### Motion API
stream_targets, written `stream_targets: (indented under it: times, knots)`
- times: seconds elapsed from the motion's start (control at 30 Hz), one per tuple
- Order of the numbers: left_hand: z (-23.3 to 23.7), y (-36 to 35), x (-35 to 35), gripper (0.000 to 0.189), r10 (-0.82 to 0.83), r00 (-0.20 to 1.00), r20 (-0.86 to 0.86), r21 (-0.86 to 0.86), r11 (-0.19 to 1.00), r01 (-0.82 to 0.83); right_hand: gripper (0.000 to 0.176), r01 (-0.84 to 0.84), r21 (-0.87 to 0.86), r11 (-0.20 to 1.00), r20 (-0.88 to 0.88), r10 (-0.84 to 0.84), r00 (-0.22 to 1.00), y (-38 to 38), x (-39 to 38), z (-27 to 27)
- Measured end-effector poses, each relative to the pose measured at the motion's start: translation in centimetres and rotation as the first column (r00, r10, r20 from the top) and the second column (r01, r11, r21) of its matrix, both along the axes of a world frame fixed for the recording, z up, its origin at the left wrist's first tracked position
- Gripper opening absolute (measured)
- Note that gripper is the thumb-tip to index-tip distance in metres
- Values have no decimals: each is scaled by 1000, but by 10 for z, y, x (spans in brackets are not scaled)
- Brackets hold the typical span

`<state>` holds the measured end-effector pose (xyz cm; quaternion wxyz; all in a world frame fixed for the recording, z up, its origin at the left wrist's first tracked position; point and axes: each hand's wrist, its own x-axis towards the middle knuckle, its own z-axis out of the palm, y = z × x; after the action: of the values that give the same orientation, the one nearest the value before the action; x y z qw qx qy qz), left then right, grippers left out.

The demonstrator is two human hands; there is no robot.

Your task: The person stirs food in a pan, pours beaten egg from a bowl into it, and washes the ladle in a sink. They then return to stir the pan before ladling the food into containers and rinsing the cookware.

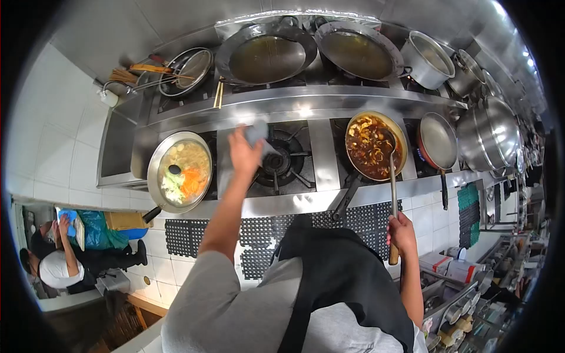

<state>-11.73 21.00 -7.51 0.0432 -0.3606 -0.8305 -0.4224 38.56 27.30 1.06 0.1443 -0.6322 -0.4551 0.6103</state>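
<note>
My left hand (244,152) is over the stove, left of the bare burner (275,163), with its fingers on a blurred grey cloth-like thing (255,133). Wrapped round the wooden handle of a long ladle (394,200) is my right hand (402,233). The ladle's head rests in a pan of dark brown sauce with yellow pieces (369,147), on the burner at the right. At the left, another pan (154,176) holds broth with orange and pale green shreds and a small black oval thing (175,169).
Two large woks of liquid (268,59) (359,54) stand on the back ledge, with chopsticks (219,94) nearby. A red pan (438,141) and steel pots (488,132) are at the right. A seated person (59,267) is at the lower left.
</note>
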Motion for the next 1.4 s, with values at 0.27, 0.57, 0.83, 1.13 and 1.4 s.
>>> stream_targets:
  times: [0.27,0.57,0.83,1.13,1.4]
  knots:
    - [-127,116,-99,31,50,986,-158,-498,858,-124,12,51,-18,999,60,-49,997,0,-12,6]
    - [-135,246,64,16,-325,913,-247,-275,927,256,19,145,-76,987,48,-142,989,-5,-30,16]
    - [-122,234,32,27,-451,885,-118,-408,834,371,17,138,-114,984,52,-132,990,2,-25,26]
    - [-94,38,-134,24,69,968,-241,-714,663,-225,26,64,-72,995,10,-63,998,3,5,14]
    - [-96,-146,28,26,218,968,-123,-646,723,-244,36,-10,-66,998,-33,8,999,12,43,-22]
